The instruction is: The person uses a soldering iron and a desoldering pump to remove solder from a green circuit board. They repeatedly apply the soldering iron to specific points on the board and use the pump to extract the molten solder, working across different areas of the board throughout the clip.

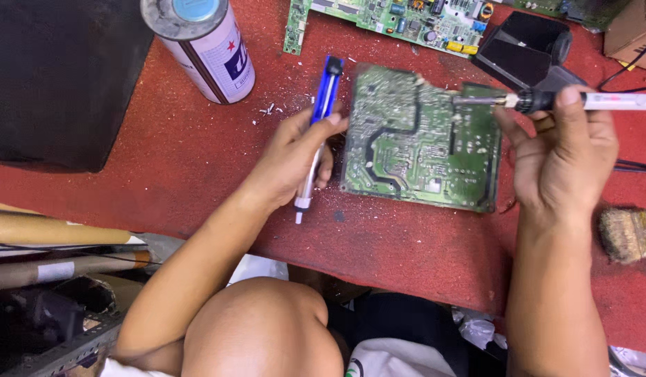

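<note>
Fingers (316, 136) of the left hand (295, 157) are closed around a blue desoldering pump (317, 132), which is held slanted with its white nozzle pointing toward the near table edge and its black plunger end toward the far side. The right hand (563, 157) is closed around the handle of a soldering iron (546, 101); the thumb is laid over the black collar, and the metal tip is brought to the upper right area of a green circuit board (420, 139). The board is laid solder side up on the red table surface (183, 153), between the two hands, with the left hand just beside its left edge. A second circuit board (385, 21) is seen at the far side, component side up. A white and blue spray can (201, 42) is stood upright to the far left. A black box-shaped object (525, 45) is placed beyond the iron. A worn brush (626, 234) is seen at the right edge. White debris is scattered across the red surface.
</note>
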